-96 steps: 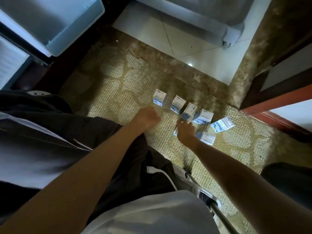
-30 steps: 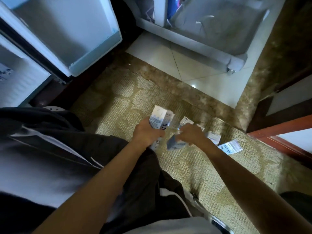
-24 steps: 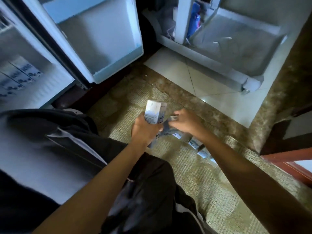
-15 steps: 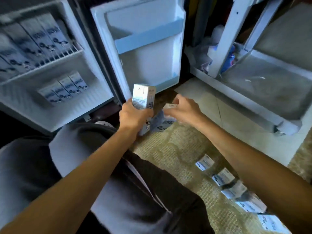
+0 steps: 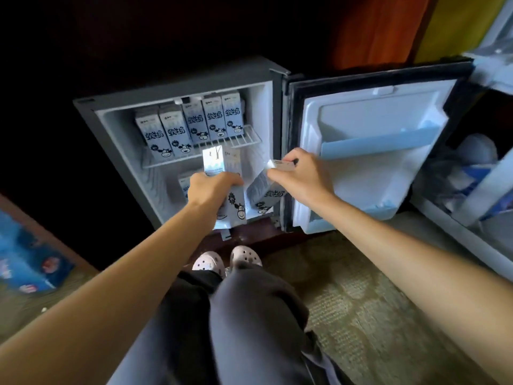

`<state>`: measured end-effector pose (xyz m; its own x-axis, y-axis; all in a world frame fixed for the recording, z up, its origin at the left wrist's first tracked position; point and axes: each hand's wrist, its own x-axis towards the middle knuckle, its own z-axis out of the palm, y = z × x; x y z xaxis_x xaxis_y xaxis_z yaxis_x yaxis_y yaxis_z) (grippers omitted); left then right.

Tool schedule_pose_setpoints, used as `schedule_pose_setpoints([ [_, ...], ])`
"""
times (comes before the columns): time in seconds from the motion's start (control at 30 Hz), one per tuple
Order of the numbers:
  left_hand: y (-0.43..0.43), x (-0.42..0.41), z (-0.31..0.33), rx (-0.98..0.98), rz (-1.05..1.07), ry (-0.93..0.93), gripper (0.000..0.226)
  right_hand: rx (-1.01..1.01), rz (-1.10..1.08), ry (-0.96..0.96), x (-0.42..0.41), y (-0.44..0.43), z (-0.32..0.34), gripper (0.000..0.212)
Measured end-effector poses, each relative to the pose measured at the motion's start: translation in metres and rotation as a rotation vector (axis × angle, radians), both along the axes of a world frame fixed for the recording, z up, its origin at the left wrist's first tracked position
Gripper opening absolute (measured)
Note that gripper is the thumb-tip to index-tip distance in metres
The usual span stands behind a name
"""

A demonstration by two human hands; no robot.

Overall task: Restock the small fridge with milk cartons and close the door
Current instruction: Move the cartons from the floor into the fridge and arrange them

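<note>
The small fridge (image 5: 273, 112) stands open in front of me, its door (image 5: 369, 129) swung out to the right. Several blue-and-white milk cartons (image 5: 191, 126) fill the upper wire shelf. More cartons (image 5: 184, 184) stand on the lower level, mostly hidden behind my left hand. My left hand (image 5: 213, 187) grips two upright cartons (image 5: 219, 162) just in front of the lower compartment. My right hand (image 5: 301, 179) holds one tilted carton (image 5: 263, 193) by its top at the lower compartment's right side.
The door's inner shelf (image 5: 372, 143) is pale blue. A white rack (image 5: 472, 190) with bags stands to the right. A blue printed box (image 5: 25, 270) lies at the left. My knees and pale clogs (image 5: 226, 259) are close to the fridge, on a woven rug (image 5: 361, 315).
I picked cartons up from the rug with both hands, then turned to face the fridge. Both hands have carried their cartons up to the lower compartment.
</note>
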<state>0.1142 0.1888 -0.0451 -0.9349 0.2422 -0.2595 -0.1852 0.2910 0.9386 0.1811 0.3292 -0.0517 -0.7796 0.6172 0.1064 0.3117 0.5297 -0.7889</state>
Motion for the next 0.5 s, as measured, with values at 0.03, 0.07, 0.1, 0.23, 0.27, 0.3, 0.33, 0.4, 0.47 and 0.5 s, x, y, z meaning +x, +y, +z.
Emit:
schedule_pose_setpoints([
  [0.03,-0.006,-0.011,-0.001,-0.004,0.024,-0.003,0.014,-0.008,0.001,0.009,-0.012,-0.002,-0.001,0.030],
  [0.07,-0.012,-0.022,-0.003,-0.006,0.052,-0.001,0.017,-0.005,0.004,0.008,-0.023,-0.005,-0.002,0.031],
  [0.1,-0.018,-0.033,-0.006,-0.013,0.075,0.003,0.021,0.011,0.014,-0.002,-0.033,-0.008,-0.004,0.031],
  [0.23,-0.038,-0.076,-0.019,-0.095,0.051,0.033,0.026,0.121,0.065,0.024,-0.074,-0.020,-0.005,0.029],
  [0.27,-0.041,-0.086,-0.022,-0.124,0.022,0.040,0.027,0.140,0.075,0.046,-0.085,-0.023,-0.003,0.030],
  [0.3,-0.044,-0.093,-0.024,-0.157,-0.008,0.048,0.025,0.160,0.084,0.069,-0.097,-0.025,-0.002,0.032],
  [0.33,-0.047,-0.101,-0.027,-0.197,-0.035,0.058,0.019,0.186,0.092,0.091,-0.108,-0.027,-0.001,0.035],
  [0.4,-0.050,-0.117,-0.034,-0.254,-0.076,0.073,0.020,0.238,0.095,0.134,-0.131,-0.027,-0.003,0.038],
  [0.47,-0.050,-0.132,-0.038,-0.272,-0.094,0.081,0.015,0.287,0.076,0.160,-0.153,-0.027,-0.007,0.037],
  [0.5,-0.050,-0.140,-0.039,-0.284,-0.099,0.090,0.014,0.299,0.061,0.169,-0.163,-0.027,-0.010,0.037],
])
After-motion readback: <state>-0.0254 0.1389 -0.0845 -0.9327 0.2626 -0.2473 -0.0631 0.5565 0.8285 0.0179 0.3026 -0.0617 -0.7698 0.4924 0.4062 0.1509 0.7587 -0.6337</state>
